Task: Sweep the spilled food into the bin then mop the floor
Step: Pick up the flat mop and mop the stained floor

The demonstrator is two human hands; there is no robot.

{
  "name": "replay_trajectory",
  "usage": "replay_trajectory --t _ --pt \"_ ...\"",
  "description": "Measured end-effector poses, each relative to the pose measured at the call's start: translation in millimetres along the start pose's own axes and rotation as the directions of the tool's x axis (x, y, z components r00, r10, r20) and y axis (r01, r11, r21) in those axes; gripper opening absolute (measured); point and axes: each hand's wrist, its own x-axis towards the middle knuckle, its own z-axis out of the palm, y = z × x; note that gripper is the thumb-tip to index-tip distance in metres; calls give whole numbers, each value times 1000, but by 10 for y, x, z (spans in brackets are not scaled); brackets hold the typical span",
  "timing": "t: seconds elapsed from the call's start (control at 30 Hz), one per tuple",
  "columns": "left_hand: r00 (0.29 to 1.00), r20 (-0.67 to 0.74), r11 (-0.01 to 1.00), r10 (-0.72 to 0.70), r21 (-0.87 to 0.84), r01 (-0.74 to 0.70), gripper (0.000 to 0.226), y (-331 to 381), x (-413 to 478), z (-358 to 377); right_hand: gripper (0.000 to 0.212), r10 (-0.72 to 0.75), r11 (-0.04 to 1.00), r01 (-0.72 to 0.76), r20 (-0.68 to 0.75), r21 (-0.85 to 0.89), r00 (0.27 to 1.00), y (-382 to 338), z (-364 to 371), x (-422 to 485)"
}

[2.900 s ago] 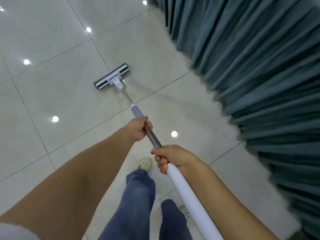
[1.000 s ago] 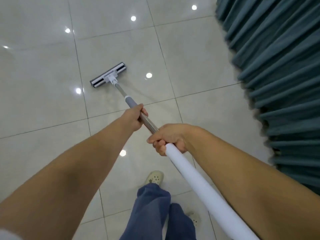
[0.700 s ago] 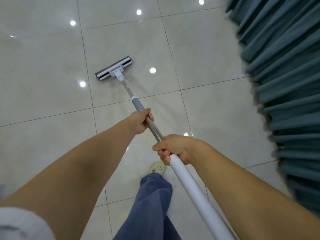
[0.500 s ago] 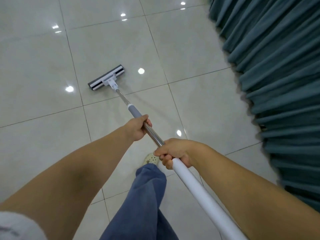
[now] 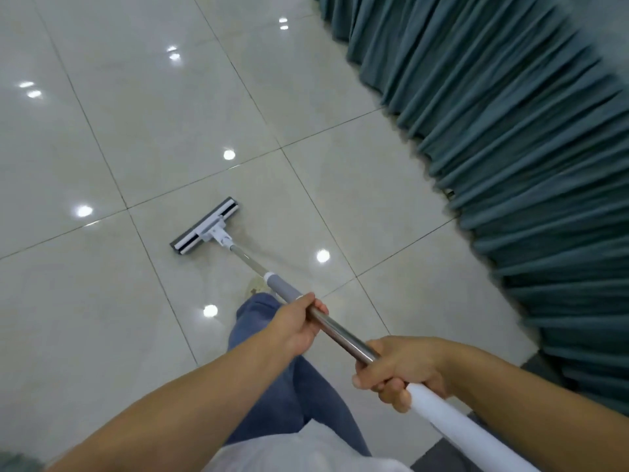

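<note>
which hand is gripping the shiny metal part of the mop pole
The left hand, the one nearer the mop head, wraps the bare steel section. The right hand sits where the white sleeve begins.

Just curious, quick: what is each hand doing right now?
Left hand: closed around the mop handle.
Right hand: closed around the same handle, higher up.

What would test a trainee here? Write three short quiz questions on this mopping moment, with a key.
1. True or false: both hands grip the mop pole.
2. Which hand sits nearer the mop head: A left, B right?
3. What hangs along the right side of the tiled floor?

Key: 1 true: left hand and right hand both wrap the mop pole. 2 A. 3 a teal curtain.
</note>
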Motion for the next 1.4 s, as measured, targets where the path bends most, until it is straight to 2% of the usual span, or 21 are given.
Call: replay_trajectory --t 0.1,0.23,0.4,0.57,0.73,0.87,1.1,1.23,1.4 --pt "1000 -7 1000 13 -27 -13 13 17 -142 -83 25 -11 999 11 9 -37 1000 6 113 -49" --pt "1000 -10 999 28 44 -27 12 280 -190 -179 25 -54 997 52 -21 -49 998 -170 290 46" --pt "998 -16 994 64 84 -63 9 937 -94 -313 23 -54 998 52 -58 -23 997 -707 554 326" --pt "986 -19 984 163 80 -161 15 2257 10 -377 23 -83 996 80 -80 -36 993 -1959 1000 689" --pt "970 -39 966 241 102 -237 20 3861 198 -474 31 -108 992 114 -118 47 987 -3436 1540 1167" --pt "940 -37 923 341 204 -326 30 5191 274 -605 33 -124 988 133 -106 81 987 -4637 1999 1644" --pt "907 -56 899 418 170 -404 16 7148 623 -925 32 -196 980 199 -93 26 976 -6356 2588 2437" --pt "905 -57 901 421 146 -410 11 7530 757 -1007 30 -202 979 204 -89 6 975 -6685 2675 2645" --pt "923 -71 915 379 177 -362 12 7091 728 -981 30 -130 992 130 -98 -6 987 -6289 2539 2575"
